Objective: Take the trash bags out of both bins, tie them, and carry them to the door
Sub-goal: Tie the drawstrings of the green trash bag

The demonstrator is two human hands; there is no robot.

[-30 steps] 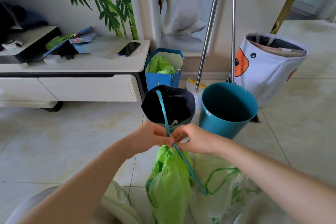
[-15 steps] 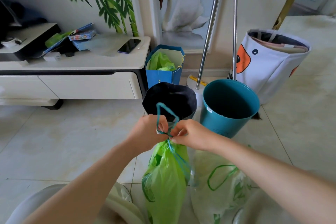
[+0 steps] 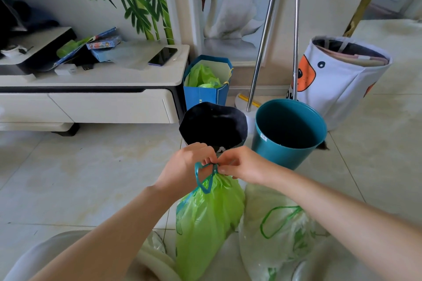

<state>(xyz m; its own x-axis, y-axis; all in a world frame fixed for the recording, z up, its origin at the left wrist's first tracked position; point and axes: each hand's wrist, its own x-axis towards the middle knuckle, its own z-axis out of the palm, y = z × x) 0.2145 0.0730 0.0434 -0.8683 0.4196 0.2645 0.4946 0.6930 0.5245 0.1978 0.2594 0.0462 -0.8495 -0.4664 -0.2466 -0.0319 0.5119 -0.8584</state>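
Green bag stands on the floor between the arms, by both bins. The left hand and right hand each pinch its teal string at the neck. Tying is the step now. Next, I think, pull the knot tight.
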